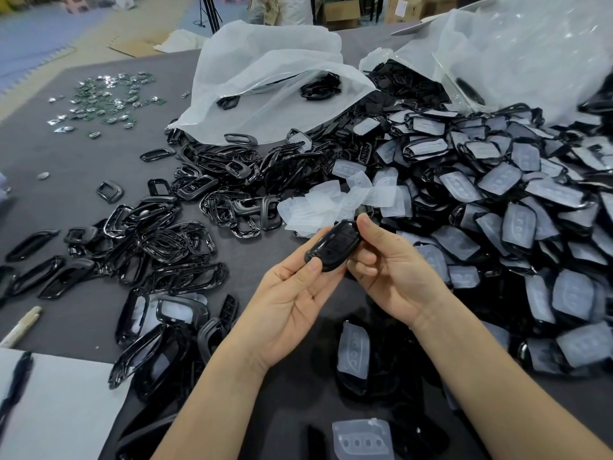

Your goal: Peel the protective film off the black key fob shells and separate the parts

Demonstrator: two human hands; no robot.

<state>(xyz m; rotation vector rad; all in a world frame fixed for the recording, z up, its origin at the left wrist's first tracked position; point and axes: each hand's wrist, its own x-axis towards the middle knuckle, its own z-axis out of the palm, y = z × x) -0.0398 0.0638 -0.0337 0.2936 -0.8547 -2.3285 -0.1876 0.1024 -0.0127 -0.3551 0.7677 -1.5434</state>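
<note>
A glossy black key fob shell is held between both hands above the grey table. My left hand grips its lower end, thumb on top. My right hand pinches its upper end with thumb and fingers. No film shows on its face. Behind it lies a small heap of peeled translucent films. A big pile of film-covered black shells fills the right side. Bare black frames lie spread on the left.
Two white plastic bags holding more parts lie at the back. Small shiny metal pieces are scattered at the far left. A white sheet lies at the near left with a pale stick beside it. Cardboard boxes stand beyond the table.
</note>
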